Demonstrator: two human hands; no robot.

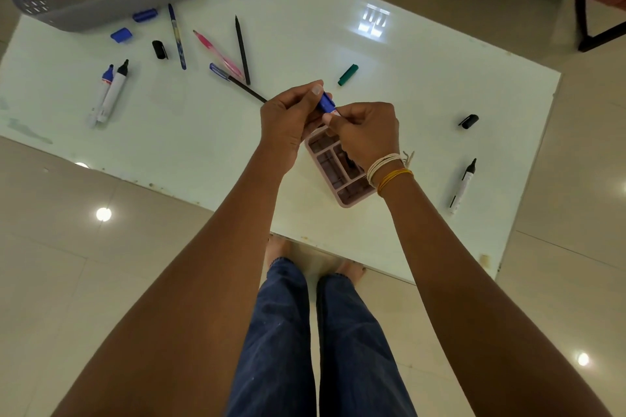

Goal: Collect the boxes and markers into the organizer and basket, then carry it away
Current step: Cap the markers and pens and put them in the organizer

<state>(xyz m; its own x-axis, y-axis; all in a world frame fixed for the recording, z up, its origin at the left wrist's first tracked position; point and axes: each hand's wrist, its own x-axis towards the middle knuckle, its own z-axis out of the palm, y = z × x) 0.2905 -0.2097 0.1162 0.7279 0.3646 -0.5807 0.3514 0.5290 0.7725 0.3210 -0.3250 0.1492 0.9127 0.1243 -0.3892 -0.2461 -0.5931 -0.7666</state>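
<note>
We find both hands raised over the pink organizer, the left hand pinching a blue cap and the right hand pinching the marker body, presumably to cap it before stowing.

Marker-strewn white table, pink organizer

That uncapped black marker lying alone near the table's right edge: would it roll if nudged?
Probably: the black marker has a round barrel and lies on a glossy table. It looks stiff and likely light. With no cap on, its tip might smear the surface.
</note>
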